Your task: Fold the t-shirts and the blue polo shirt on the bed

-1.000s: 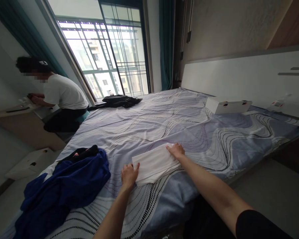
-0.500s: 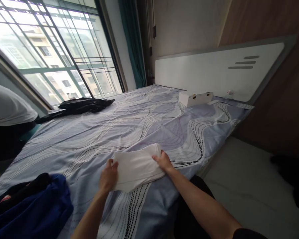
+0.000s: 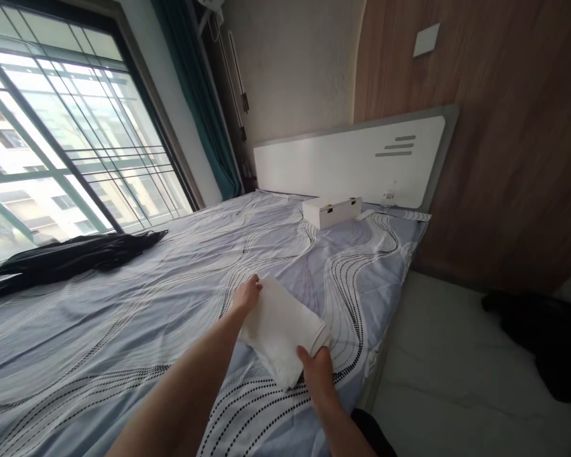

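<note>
A person's bare left hand [image 3: 248,295] and right hand [image 3: 318,369] are holding a folded, roughly rectangular white cloth [image 3: 285,327] in the lower center of the frame, over a blue-gray bedsheet [image 3: 171,270] patterned with wavy dotted lines. The left hand is pinching the cloth's upper-left edge; the right is gripping its lower-right corner, the thumb lying on top. Whether the cloth is resting fully on the sheet is hard to tell. Above center, a white rectangular box with dark clasps [image 3: 333,212] is sitting near a white panel headboard [image 3: 342,166]. A crumpled black fabric item [image 3: 76,257] is lying at left, below a dark-framed, barred window [image 3: 90,146].
</note>
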